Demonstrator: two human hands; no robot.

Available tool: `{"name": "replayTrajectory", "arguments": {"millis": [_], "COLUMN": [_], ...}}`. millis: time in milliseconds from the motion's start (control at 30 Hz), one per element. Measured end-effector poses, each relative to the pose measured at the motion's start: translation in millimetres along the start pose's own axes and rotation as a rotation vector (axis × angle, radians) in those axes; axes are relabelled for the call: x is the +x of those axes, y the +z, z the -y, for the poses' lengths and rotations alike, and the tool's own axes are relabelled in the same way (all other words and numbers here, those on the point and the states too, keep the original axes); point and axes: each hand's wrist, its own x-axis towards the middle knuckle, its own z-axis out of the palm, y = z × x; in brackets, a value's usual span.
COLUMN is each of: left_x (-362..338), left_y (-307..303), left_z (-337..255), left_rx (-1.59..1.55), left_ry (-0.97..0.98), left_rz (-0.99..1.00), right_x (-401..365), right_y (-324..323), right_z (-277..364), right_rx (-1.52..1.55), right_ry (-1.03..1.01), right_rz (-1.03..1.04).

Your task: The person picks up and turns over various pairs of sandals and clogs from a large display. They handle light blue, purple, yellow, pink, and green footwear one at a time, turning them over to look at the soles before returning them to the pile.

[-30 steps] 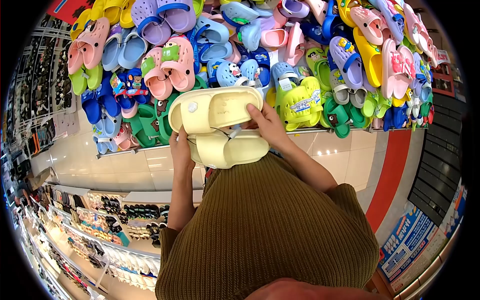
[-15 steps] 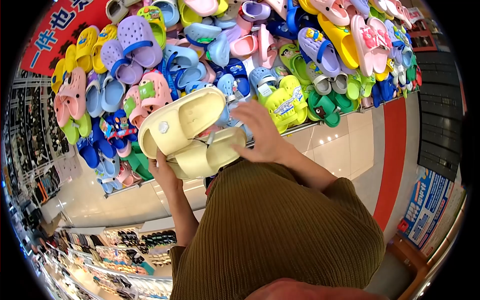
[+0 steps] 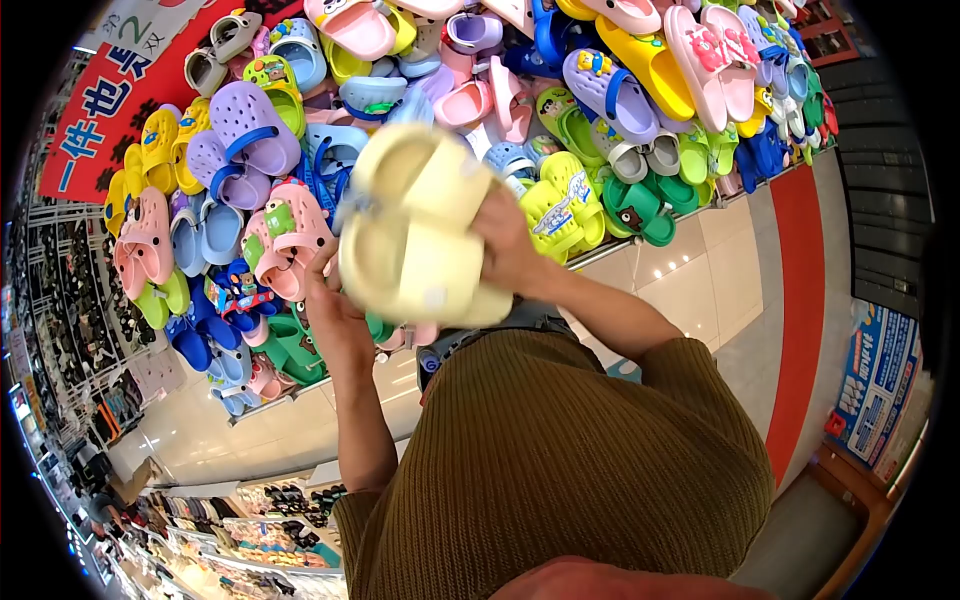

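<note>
A pair of pale yellow slide sandals [image 3: 440, 265] is up in front of me, blurred by motion, their heel ends toward the left. My right hand [image 3: 508, 243] grips them at the right, toe side; part of its fingers is hidden behind the straps. Just left of the heels, my left hand [image 3: 338, 318] is raised with its fingers apart and holds nothing. Behind it sit pink clogs with a green figure [image 3: 285, 240] and green clogs [image 3: 292, 342].
Colourful children's clogs and slides are heaped on a display, among them purple clogs [image 3: 250, 125], lime sandals [image 3: 568, 205] and green sandals [image 3: 640, 208]. A red sign [image 3: 110, 120] stands at the upper left. Shelves of shoes [image 3: 275, 525] are at the lower left.
The slides have turned end for end, heels now left, and passed from my left hand into my right. My left hand has let go. The view has shifted slightly.
</note>
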Motion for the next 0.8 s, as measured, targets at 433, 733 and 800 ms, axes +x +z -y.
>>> {"name": "replayTrajectory", "arguments": {"millis": [433, 733, 800], "left_x": [-49.6, -62.7, -56.2], "left_y": [-14.6, -27.0, -23.0], "left_z": [101.7, 117.9, 118.9], "left_rx": [0.013, 0.039, 0.036], "left_ry": [-0.385, -0.393, -0.361], "left_rz": [0.045, -0.007, 0.007], "right_x": [58.1, 31.8, 35.5], "right_y": [-16.4, 37.3, 36.5], "right_z": [-198.2, -235.4, -231.9], "right_rx": [-0.666, -0.631, -0.622], "right_ry": [0.81, 0.774, 0.798], "right_rz": [0.145, 0.047, 0.035]}}
